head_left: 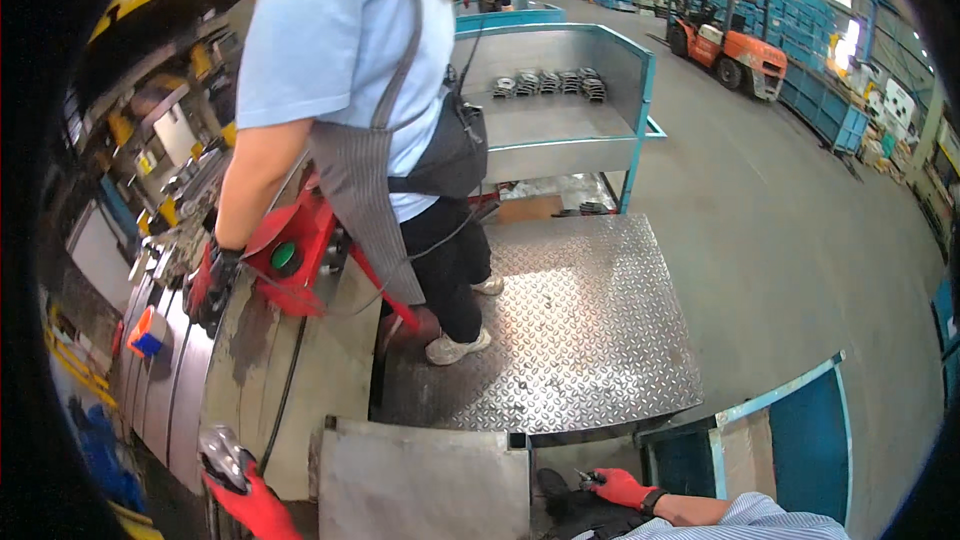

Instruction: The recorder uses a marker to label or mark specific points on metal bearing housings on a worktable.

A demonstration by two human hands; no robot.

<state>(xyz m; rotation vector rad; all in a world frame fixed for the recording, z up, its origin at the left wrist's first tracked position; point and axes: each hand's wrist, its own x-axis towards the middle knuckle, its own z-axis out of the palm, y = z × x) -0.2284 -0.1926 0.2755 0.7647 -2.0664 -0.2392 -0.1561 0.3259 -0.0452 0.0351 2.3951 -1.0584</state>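
My left hand [247, 502], in a red glove, is closed around a shiny curved metal part [222, 448] beside the machine bed at the lower left. My right hand [624, 489], also red-gloved, is low, right of the grey metal table [425, 475]. It grips a small metal piece [588, 478] whose exact kind I cannot make out. Ahead stands a co-worker [350, 70] in a light blue shirt and striped apron. One of the co-worker's gloved hands [208, 288] is at the machine bed [195, 380], next to a red control box [295, 255] with a green button.
A treadplate platform [570, 320] lies under the co-worker's feet. Beyond it stands a metal bin [560, 130] with rows of stacked metal parts [550, 85]. An orange-and-blue block [148, 332] sits on the bed. Blue-framed bins [790, 430] are at right; an orange forklift [730, 40] stands far off.
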